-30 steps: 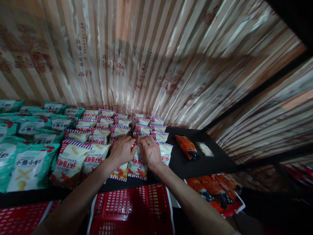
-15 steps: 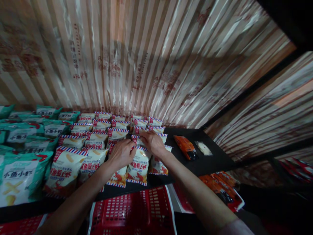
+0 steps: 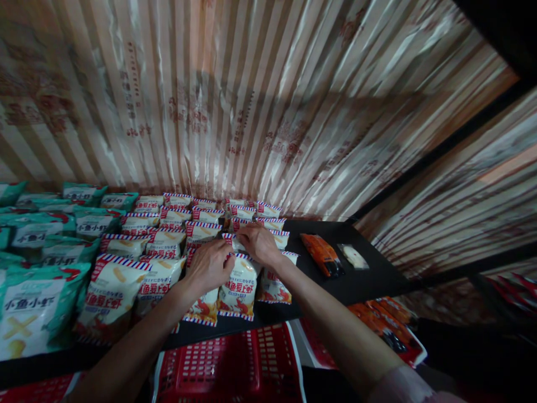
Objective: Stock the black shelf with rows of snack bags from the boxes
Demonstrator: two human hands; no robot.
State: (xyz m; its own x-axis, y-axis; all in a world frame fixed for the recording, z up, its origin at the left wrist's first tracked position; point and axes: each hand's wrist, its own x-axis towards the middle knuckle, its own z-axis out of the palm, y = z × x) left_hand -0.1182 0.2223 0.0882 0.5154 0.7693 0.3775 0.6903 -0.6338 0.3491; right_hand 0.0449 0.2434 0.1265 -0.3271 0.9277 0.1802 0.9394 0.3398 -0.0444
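Note:
White snack bags with red lettering and red-and-blue striped edges [image 3: 238, 288] stand in rows on a black shelf [image 3: 289, 322]. My right hand [image 3: 258, 243] reaches over the front row, its fingers closed at the top of a second-row snack bag [image 3: 232, 242]. Beside it, my left hand [image 3: 211, 264] has curled fingers at the lower left of that same bag, close to the top edge of the front one. Both hands partly cover the bags beneath them, and the left fingertips are mostly hidden.
Teal snack bags [image 3: 36, 310] fill the shelf's left side. To the right lie an orange packet [image 3: 321, 254] and a small clear-and-white packet [image 3: 353, 256]. A red basket [image 3: 197, 369] sits below the front edge; another holds orange packets [image 3: 384, 324]. Striped sheeting [image 3: 235, 84] hangs behind.
My right hand has shifted slightly left, and the top of the second-row bag under it has moved left a little too. My left hand stays nearly in place.

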